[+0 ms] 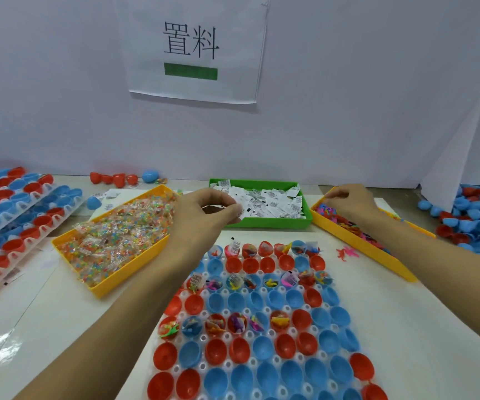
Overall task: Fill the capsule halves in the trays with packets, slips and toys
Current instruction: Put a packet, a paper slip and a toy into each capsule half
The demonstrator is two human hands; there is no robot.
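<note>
A clear tray (264,336) in front of me holds rows of red and blue capsule halves; three rows carry toys, slips and packets, the others sit bare. My left hand (204,212) hovers at the near left edge of the green bin (264,223) of white paper slips (273,202), its fingers curled and pinching slips. My right hand (348,202) reaches into the yellow bin (377,252) of small coloured toys at the right, fingers curled down into the pile; what they hold is hidden. A yellow bin (103,284) of clear bead packets (117,229) lies at the left.
Stacked trays of capsule halves (10,209) fill the far left. Loose blue and red halves (475,220) are heaped at the far right. A pink and orange toy (347,252) lies on the table beside the tray. A white wall with a paper sign (195,50) stands behind.
</note>
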